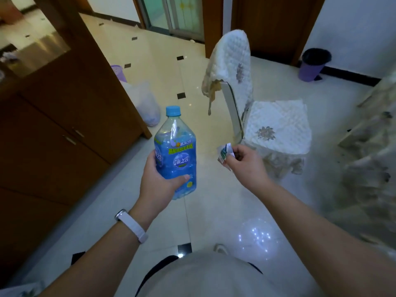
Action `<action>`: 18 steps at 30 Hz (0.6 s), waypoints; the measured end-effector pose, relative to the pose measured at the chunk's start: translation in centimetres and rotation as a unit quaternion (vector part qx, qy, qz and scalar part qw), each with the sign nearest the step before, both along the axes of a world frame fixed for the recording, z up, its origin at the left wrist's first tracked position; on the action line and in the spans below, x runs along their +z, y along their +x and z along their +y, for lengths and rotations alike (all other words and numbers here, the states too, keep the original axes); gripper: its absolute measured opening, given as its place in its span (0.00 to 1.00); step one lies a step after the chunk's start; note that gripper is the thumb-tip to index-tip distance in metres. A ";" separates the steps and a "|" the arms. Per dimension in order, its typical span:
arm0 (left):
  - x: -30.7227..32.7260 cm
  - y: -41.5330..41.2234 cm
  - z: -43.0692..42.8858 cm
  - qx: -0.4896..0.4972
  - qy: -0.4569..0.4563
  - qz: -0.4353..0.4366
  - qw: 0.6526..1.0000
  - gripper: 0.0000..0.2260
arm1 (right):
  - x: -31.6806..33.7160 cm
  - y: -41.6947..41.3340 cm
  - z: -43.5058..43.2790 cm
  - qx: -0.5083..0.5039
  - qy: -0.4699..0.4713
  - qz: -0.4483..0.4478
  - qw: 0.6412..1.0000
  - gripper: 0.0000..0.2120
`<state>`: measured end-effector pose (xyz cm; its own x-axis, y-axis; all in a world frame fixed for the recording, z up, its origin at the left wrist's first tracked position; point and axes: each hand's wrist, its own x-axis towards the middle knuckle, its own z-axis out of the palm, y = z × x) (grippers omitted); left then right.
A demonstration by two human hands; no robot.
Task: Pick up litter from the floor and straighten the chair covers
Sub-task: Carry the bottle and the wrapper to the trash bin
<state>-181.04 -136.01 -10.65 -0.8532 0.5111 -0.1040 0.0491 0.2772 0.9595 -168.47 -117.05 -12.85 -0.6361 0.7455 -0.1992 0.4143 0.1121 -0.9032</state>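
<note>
I've got the left hand (159, 179) wrapped round the lower half of the bottle (174, 155), left of the chair (257, 116). It looks near-empty: light, thin-walled, crushable, slick label. Right hand (246, 166) is pinching a crumpled wrapper (225, 152) just in front of the seat, flimsy. The back cover (231, 63) sits skewed; soft quilt, so take it by the top corners.

Left hand (159, 181): around the bottle (175, 155), held upright.
Right hand (246, 162): right of bottle, pinching a wrapper (225, 152).
Chair (263, 116): behind right hand (cover (232, 61) draped askew).
Bin (313, 64): far right, against wall.
</note>
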 end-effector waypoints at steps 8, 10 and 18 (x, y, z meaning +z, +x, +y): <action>-1.7 -10.9 7.4 -0.025 0.010 -0.008 1.000 0.35 | -0.1 -9.0 6.0 -0.005 0.011 -0.019 1.000 0.05; -2.7 -14.3 9.2 -0.027 0.019 -0.017 0.999 0.36 | -0.5 -12.0 7.5 -0.018 0.015 -0.026 0.999 0.05; -3.9 -29.5 17.1 -0.068 0.026 -0.054 0.996 0.34 | 1.3 -25.5 14.2 -0.077 0.069 -0.067 0.992 0.07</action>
<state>-210.57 -118.91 -14.55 -0.7605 0.6288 -0.1618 -0.0215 0.2247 0.9742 -193.97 -102.87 -11.50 -0.4882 0.8572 -0.1639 0.5505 0.1567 -0.8200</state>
